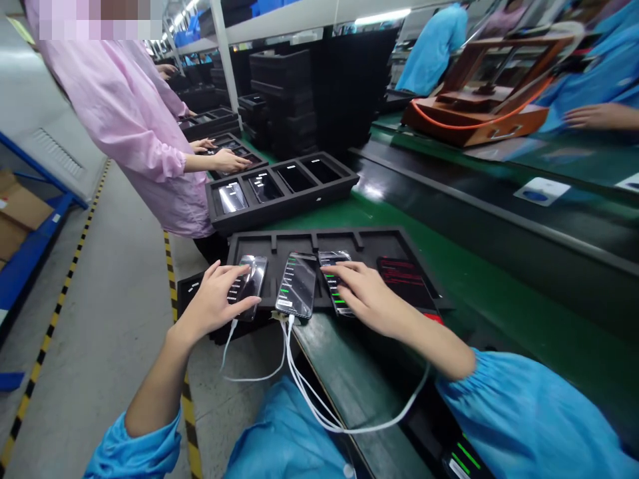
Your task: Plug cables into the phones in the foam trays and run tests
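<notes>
A black foam tray [369, 241] lies on the green bench before me with several phones in it. My left hand [212, 299] rests with fingers spread on the leftmost phone [251, 283], thumb near its lower edge. A middle phone [298, 285] with green text on its screen lies untouched between my hands. My right hand [367, 296] lies flat, fingers stretched out, on the third phone [333, 276]. A fourth phone [403, 278] shows red text at the right. White cables [299, 379] run from the phones' lower ends toward my lap.
A second black tray [279, 189] with phones sits farther along the bench. A person in a pink coat [140, 126] stands at left, hands on another tray. Stacked black trays [284, 100] stand behind. People in blue work beyond a conveyor [499, 213]; a wooden fixture [479, 106] sits there.
</notes>
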`<state>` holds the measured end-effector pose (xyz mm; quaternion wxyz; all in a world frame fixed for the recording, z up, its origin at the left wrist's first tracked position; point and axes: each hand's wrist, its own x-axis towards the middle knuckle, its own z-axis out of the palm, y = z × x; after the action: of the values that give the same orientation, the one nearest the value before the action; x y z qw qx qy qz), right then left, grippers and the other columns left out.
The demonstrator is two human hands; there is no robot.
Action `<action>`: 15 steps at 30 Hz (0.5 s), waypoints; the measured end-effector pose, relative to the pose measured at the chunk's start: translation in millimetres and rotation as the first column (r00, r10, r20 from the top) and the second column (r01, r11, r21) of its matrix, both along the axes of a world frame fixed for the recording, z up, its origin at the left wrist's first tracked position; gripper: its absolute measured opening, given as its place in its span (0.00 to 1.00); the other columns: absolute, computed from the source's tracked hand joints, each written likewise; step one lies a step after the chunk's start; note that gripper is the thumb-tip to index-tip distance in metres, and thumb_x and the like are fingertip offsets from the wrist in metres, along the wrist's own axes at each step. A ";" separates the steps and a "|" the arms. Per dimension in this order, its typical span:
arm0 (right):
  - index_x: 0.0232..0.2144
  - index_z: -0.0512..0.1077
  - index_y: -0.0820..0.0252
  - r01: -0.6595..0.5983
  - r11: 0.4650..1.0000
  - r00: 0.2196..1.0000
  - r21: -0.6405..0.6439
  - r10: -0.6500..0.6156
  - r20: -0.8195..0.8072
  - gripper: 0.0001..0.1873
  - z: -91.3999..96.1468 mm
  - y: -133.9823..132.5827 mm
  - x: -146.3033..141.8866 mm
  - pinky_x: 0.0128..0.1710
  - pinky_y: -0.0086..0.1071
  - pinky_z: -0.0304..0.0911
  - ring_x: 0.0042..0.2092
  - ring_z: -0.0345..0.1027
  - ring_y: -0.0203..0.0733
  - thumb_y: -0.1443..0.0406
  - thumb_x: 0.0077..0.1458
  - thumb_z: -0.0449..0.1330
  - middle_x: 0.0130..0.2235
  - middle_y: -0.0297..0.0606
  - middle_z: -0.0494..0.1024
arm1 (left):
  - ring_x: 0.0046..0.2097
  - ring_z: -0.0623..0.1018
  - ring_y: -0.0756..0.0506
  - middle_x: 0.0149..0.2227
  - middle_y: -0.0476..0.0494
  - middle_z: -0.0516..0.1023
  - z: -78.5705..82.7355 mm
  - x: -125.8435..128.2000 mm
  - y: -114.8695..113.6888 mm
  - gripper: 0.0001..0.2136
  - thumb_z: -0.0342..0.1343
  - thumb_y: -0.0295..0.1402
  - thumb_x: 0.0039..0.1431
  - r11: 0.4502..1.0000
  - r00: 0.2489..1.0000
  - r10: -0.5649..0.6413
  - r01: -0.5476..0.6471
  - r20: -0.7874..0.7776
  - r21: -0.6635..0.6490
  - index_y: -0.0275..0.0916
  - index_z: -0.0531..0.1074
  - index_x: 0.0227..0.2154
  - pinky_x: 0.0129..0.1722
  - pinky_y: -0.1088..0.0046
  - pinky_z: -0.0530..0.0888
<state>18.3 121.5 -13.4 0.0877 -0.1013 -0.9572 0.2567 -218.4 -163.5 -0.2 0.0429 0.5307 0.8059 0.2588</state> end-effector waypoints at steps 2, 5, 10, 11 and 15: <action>0.69 0.71 0.58 -0.046 0.999 0.998 0.019 0.045 0.044 0.30 -2.8 -9.3 -19.6 0.71 0.59 0.57 0.71 0.62 0.56 0.65 0.69 0.48 0.67 0.48 0.77 | 0.65 0.78 0.33 0.63 0.34 0.81 -2.5 -3.1 -5.2 0.32 0.63 0.55 0.67 1.000 1.000 0.022 -0.022 -0.010 -0.001 0.41 0.73 0.65 0.78 0.37 0.53; 0.68 0.71 0.61 -0.050 0.998 0.996 0.040 0.047 0.075 0.31 -6.0 -16.3 -32.0 0.72 0.60 0.55 0.72 0.61 0.58 0.66 0.67 0.48 0.67 0.48 0.77 | 0.66 0.78 0.32 0.64 0.34 0.80 -4.4 -8.6 -11.4 0.32 0.64 0.56 0.66 0.999 0.999 0.045 -0.045 -0.023 -0.005 0.42 0.73 0.66 0.77 0.37 0.54; 0.65 0.74 0.57 0.047 0.996 0.999 0.079 -0.046 -0.014 0.29 -3.6 -8.2 -13.1 0.69 0.62 0.60 0.72 0.62 0.59 0.62 0.70 0.46 0.64 0.50 0.79 | 0.66 0.77 0.33 0.64 0.34 0.80 -5.5 -15.5 -11.3 0.33 0.65 0.56 0.65 0.999 0.999 0.049 -0.049 -0.021 -0.015 0.41 0.72 0.66 0.78 0.38 0.53; 0.64 0.75 0.56 0.080 0.993 0.997 0.085 -0.077 -0.032 0.28 -2.2 -4.4 -5.1 0.68 0.63 0.62 0.71 0.63 0.60 0.61 0.70 0.46 0.63 0.50 0.79 | 0.66 0.77 0.33 0.64 0.34 0.80 -5.5 -15.8 -10.1 0.33 0.65 0.55 0.65 0.999 0.999 0.042 -0.042 -0.015 -0.017 0.41 0.72 0.66 0.78 0.38 0.53; 0.59 0.78 0.53 0.230 0.971 0.970 0.068 -0.223 -0.099 0.27 4.1 13.1 40.6 0.63 0.63 0.68 0.65 0.71 0.64 0.53 0.70 0.48 0.58 0.49 0.83 | 0.66 0.77 0.32 0.63 0.34 0.81 -4.9 -13.0 -7.8 0.32 0.67 0.53 0.64 1.000 1.000 0.019 -0.019 -0.001 -0.011 0.40 0.74 0.64 0.77 0.38 0.54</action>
<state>58.9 134.6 -9.2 0.1634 -0.1945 -0.9438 0.2112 -231.4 -171.3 -5.1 0.0430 0.5230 0.8123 0.2544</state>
